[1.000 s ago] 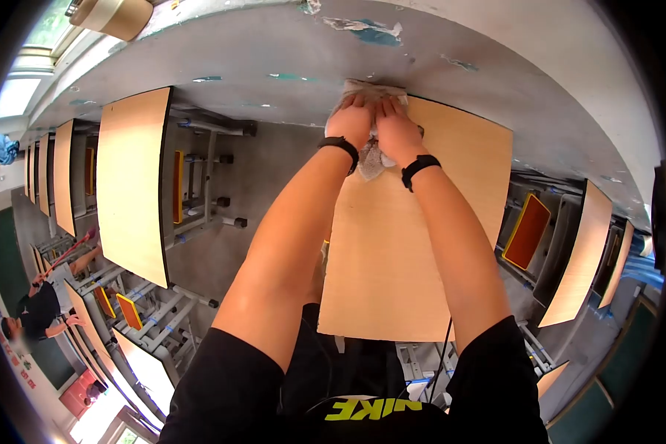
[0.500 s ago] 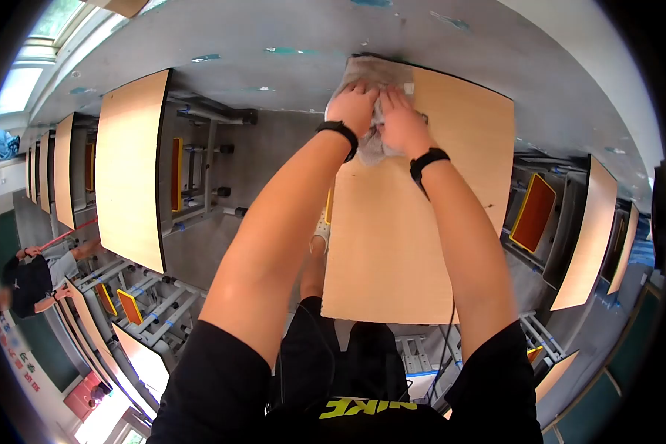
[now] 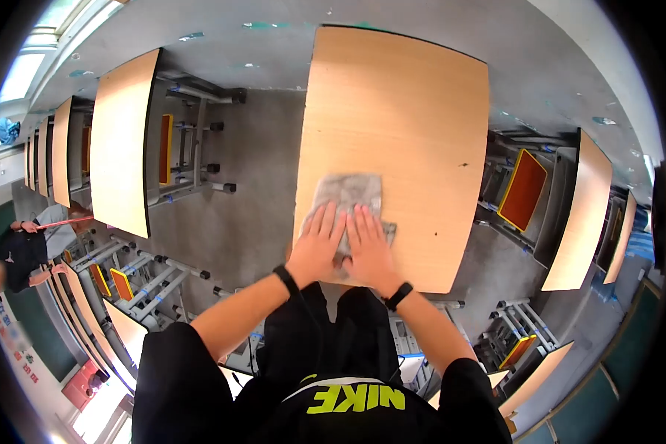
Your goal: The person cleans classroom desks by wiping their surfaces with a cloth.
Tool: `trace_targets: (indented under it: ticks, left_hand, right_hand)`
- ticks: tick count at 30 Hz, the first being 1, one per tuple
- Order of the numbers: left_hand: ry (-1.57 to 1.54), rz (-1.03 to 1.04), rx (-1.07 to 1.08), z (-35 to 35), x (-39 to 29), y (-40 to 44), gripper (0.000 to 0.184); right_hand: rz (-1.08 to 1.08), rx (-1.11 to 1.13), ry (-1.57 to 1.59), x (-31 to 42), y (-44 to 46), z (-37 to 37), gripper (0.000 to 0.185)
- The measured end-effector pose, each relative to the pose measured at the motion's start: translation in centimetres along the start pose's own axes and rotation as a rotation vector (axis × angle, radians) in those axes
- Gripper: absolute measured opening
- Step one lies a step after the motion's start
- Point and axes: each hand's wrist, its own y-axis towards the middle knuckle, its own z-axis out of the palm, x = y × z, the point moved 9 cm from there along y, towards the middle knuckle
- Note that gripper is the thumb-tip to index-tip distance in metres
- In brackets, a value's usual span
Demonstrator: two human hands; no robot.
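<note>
A damp-looking grey cloth (image 3: 351, 194) lies spread on the wood-coloured desk top (image 3: 399, 111), near its left front edge. My left hand (image 3: 318, 244) rests flat on the cloth with the fingers stretched out. Beside it, my right hand (image 3: 368, 248) presses on the same cloth, palm down, its fingers also straight. The thumbs are close together. Part of the cloth is hidden beneath both palms. Each wrist wears a black band.
More desks stand to the left (image 3: 126, 144) and right (image 3: 581, 214), with a brown, yellow-edged seat (image 3: 523, 190) at the right. A wall runs along the desk's far side. At far left, a person in black (image 3: 26, 248) holds a red stick.
Both hands have drawn the cloth from the desk's far edge towards my body, along the left side. My arms are now bent, and the view has shifted slightly.
</note>
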Motion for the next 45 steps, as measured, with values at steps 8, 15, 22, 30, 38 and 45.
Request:
trace_targets:
  ticks: [8,15,22,30,38,45]
  left_hand:
    - [-0.027,-0.131,0.059,5.0,-4.1,-7.7,0.092]
    - [0.014,-0.17,0.059,5.0,-3.5,-6.6,0.088]
    - [0.028,-0.226,0.067,4.0,-2.8,-4.1,0.089]
    - [-0.029,-0.167,-0.054,-2.0,1.6,8.4,0.108]
    - [0.134,-0.056,-0.236,-7.6,6.3,20.7,0.107]
    - [0.294,-0.036,-0.248,-11.4,8.3,30.0,0.102]
  right_hand:
    - [0.012,0.127,-0.026,2.7,-8.7,4.6,0.078]
    - [-0.032,0.101,0.02,2.0,-7.3,4.0,0.073]
    - [-0.043,0.173,-0.01,0.7,-3.9,2.4,0.109]
    - [0.019,0.005,-0.029,-4.8,7.1,-3.6,0.125]
    - [0.046,-0.029,-0.157,-10.9,18.8,-8.4,0.137]
    - [0.151,0.08,-0.322,-15.7,26.8,-12.1,0.148]
